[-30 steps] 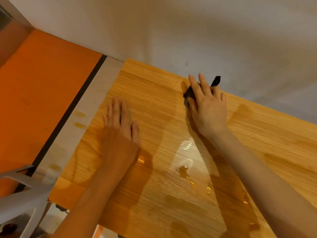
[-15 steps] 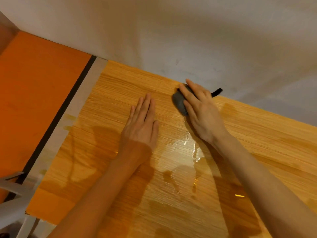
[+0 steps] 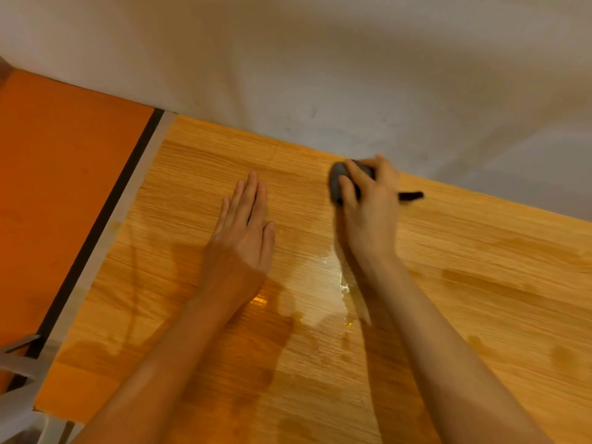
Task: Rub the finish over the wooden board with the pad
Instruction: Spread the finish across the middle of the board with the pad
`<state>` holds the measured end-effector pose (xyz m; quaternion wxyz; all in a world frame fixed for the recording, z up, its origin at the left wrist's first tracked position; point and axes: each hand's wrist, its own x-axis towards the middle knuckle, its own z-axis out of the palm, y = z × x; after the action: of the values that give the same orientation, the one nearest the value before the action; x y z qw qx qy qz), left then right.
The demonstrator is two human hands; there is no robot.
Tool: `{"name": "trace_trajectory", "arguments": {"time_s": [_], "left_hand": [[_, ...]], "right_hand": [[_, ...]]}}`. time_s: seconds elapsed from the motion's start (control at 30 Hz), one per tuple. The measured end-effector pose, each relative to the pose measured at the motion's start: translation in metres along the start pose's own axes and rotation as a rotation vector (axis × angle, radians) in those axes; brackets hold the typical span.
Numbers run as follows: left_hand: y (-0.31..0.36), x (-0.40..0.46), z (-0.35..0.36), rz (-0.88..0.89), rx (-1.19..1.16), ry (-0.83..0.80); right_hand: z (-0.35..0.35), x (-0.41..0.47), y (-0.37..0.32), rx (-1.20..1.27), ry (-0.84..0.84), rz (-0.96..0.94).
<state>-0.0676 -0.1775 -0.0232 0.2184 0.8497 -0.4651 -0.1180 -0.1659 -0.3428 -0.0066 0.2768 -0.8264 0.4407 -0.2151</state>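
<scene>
your right hand (image 3: 368, 203) has its fingers curled and clamped over the dark pad (image 3: 336, 184), which sits pressed on the wooden board (image 3: 480, 267) close to its far edge, right by the grey wall (image 3: 320, 59); a thin dark tail of the pad pokes out past your knuckles. your left hand (image 3: 245, 229) lies flat on the board, fingers straight and close together, holding nothing, well apart from the pad. a glossy wet pool of finish (image 3: 326, 283) sits nearer you between your forearms, and darker patches show to the right and along the near part of the board, so the coat looks uneven. to do this step well, press evenly through the whole pad, not just the fingertips, and run long strokes along the grain. pull the pooled finish out toward the paler, drier-looking strip at the far edge. mind the left palm: it may print any wet film it rests on.
</scene>
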Motion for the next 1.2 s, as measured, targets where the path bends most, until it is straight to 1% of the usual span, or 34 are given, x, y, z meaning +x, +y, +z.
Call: {"name": "trace_trajectory", "arguments": {"time_s": [0.07,0.13,0.23,0.27,0.3,0.33,0.4,0.43,0.47,0.5,0.53,0.6,0.63,0.7,0.73,0.8,0.87,0.9,0.93,1.0,1.07,1.1,1.13,1.2], "left_hand": [[0.000,0.000,0.000,0.006,-0.010,-0.002],[0.000,-0.001,-0.001,0.003,-0.015,-0.012],[-0.001,-0.001,-0.001,0.003,0.000,-0.023],[-0.002,-0.001,-0.001,0.007,0.003,-0.022],[-0.002,-0.001,-0.001,0.009,0.004,-0.022],[-0.003,-0.001,-0.001,0.008,0.004,-0.023],[-0.004,0.000,-0.001,0.004,0.002,-0.027],[-0.005,0.000,-0.001,0.007,0.002,-0.031],[-0.005,0.000,0.000,0.011,0.003,-0.035],[-0.005,0.000,0.000,0.013,0.003,-0.037],[-0.005,0.001,0.000,0.013,0.003,-0.037],[-0.005,0.001,0.001,0.012,0.009,-0.041],[-0.005,0.001,0.001,0.009,0.015,-0.040],[-0.005,0.001,0.001,0.007,0.025,-0.035],[-0.005,0.001,0.001,0.011,0.030,-0.033],[-0.005,0.001,0.001,0.020,0.036,-0.025],[-0.004,0.001,0.001,0.023,0.025,-0.023],[-0.004,0.001,0.000,0.026,0.022,-0.024],[-0.004,0.001,0.000,0.027,0.021,-0.022],[-0.004,0.001,0.000,0.031,0.019,-0.025],[-0.004,0.001,0.000,0.022,0.027,-0.033],[-0.004,0.002,-0.001,0.018,0.031,-0.034],[-0.004,0.002,-0.001,0.018,0.033,-0.035],[-0.004,0.003,-0.002,0.022,0.036,-0.036]], "right_hand": [[0.010,0.003,-0.008,0.009,-0.029,-0.070],[-0.004,-0.001,0.009,0.002,0.043,-0.075],[-0.044,-0.011,0.052,-0.009,0.239,0.100],[-0.051,-0.013,0.059,-0.016,0.254,0.149],[-0.055,-0.017,0.062,-0.072,0.231,0.151],[-0.056,-0.020,0.061,-0.183,0.191,0.101],[-0.058,-0.025,0.059,-0.450,0.113,-0.084],[-0.061,-0.026,0.062,-0.528,0.070,-0.173],[-0.065,-0.026,0.066,-0.547,0.036,-0.232],[-0.066,-0.025,0.070,-0.513,0.009,-0.256],[-0.065,-0.023,0.072,-0.429,-0.013,-0.236],[-0.053,-0.021,0.063,-0.212,-0.025,-0.105],[-0.042,-0.021,0.053,-0.183,-0.012,-0.039],[-0.014,-0.019,0.024,-0.209,-0.020,-0.010],[0.001,-0.019,0.009,-0.212,-0.053,-0.040],[0.023,-0.017,-0.015,-0.219,-0.151,-0.156],[0.023,-0.014,-0.016,-0.275,-0.208,-0.251],[0.013,-0.012,-0.006,-0.297,-0.204,-0.251],[0.000,-0.012,0.010,-0.304,-0.183,-0.213],[-0.033,-0.016,0.046,-0.307,-0.094,-0.039],[-0.053,-0.021,0.065,-0.340,-0.012,0.110],[-0.049,-0.020,0.061,-0.372,0.008,0.126],[-0.039,-0.016,0.051,-0.399,0.016,0.102],[-0.010,-0.003,0.022,-0.433,0.001,-0.006]]}}
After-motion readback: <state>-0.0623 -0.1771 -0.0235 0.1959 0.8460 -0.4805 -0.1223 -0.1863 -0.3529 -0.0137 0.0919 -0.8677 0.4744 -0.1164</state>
